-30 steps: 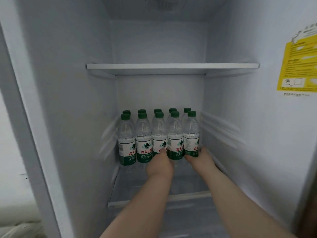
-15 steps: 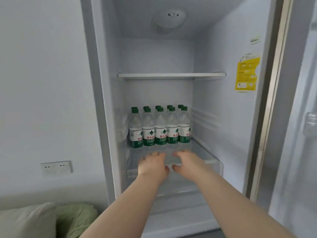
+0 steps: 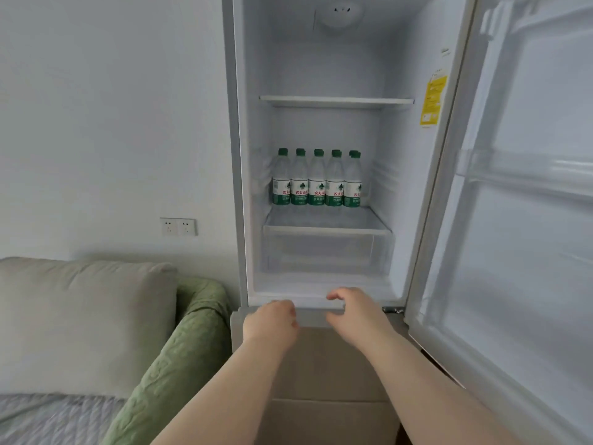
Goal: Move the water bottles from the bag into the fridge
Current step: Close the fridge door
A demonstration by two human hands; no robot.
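Observation:
Several water bottles (image 3: 317, 179) with green caps and green-white labels stand upright in rows at the back of the fridge's lower glass shelf (image 3: 327, 229). My left hand (image 3: 271, 321) hovers below the compartment's bottom edge, fingers curled loosely, holding nothing. My right hand (image 3: 357, 311) is beside it to the right, fingers apart and empty. Both hands are well in front of and below the bottles. No bag is in view.
The fridge door (image 3: 519, 203) stands open on the right. An upper shelf (image 3: 337, 100) is bare, and a clear drawer (image 3: 324, 255) sits under the bottle shelf. A green sofa arm (image 3: 189, 351) and a beige cushion (image 3: 83, 322) lie left, with a wall socket (image 3: 178, 226).
Both hands let go of the front bottles and drew back out of the fridge, down to its lower edge. The view has pulled away from the fridge, so the sofa now shows.

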